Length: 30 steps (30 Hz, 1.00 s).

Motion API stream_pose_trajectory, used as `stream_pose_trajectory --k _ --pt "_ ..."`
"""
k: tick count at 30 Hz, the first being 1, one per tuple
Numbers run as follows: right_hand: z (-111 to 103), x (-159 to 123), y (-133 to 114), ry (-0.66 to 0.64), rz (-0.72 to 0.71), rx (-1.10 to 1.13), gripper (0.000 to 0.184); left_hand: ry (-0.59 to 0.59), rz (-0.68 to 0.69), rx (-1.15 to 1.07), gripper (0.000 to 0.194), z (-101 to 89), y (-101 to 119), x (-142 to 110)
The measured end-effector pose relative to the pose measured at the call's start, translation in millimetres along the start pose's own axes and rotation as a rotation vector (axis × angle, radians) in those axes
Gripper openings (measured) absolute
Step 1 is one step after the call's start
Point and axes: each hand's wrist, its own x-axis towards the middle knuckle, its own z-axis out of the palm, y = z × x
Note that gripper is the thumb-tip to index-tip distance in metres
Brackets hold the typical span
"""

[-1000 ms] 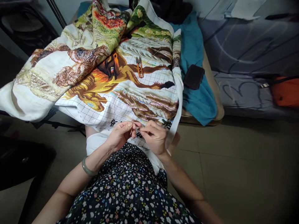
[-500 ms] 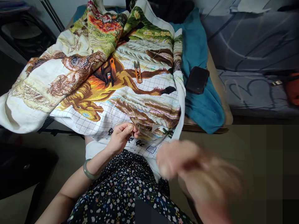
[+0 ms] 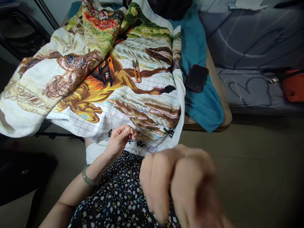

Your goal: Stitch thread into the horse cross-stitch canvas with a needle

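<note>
A large cross-stitch cloth (image 3: 102, 82) with horses and landscape lies over a table and hangs into my lap. My left hand (image 3: 120, 141) is closed in a pinch on the cloth's near edge, by the black stitched marks. My right hand (image 3: 177, 186) is raised close to the camera and blurred; its fingers look curled together, and whatever they hold is too smeared to make out. Small orange thread snips (image 3: 136, 70) rest on the cloth further up.
A dark phone (image 3: 196, 78) lies on a teal towel (image 3: 201, 104) at the table's right edge. A grey bed cover (image 3: 256, 47) with an orange item (image 3: 293, 88) lies to the right. Dark furniture (image 3: 21, 171) stands at left. Tiled floor (image 3: 249, 164) stretches lower right.
My right hand has left the cloth's edge, where it met the left hand, and has swung up and back toward the camera. The left hand keeps its pinch on the cloth.
</note>
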Motion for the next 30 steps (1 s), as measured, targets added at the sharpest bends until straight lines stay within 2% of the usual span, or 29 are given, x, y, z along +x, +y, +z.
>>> stream_pose_trajectory --k 2,5,8,20,25,30 --pt "-9.2 8.1 29.3 0.034 -0.043 -0.055 0.021 -0.008 0.001 0.006 0.033 -1.7 -2.6 0.1" --pt "-20.8 18.6 76.6 0.15 0.004 -0.338 0.009 -0.043 0.045 0.032 0.033 -5.7 -6.8 0.9" --pt "-24.9 19.3 104.7 0.1 0.062 -0.458 0.011 -0.043 0.084 0.073 0.031 -9.3 -9.1 1.9" --pt "-24.6 15.8 105.4 -0.087 0.056 -0.615 0.016 -0.055 0.078 0.184 0.033 -16.0 -10.8 4.0" --pt "-23.9 13.6 110.6 -0.05 0.121 -0.564 0.015 -0.054 0.049 0.088 0.034 -13.6 -12.7 4.4" --pt "-24.9 12.0 116.7 0.025 0.324 -0.375 0.013 -0.062 0.035 0.053 0.035 -12.0 -13.1 3.8"
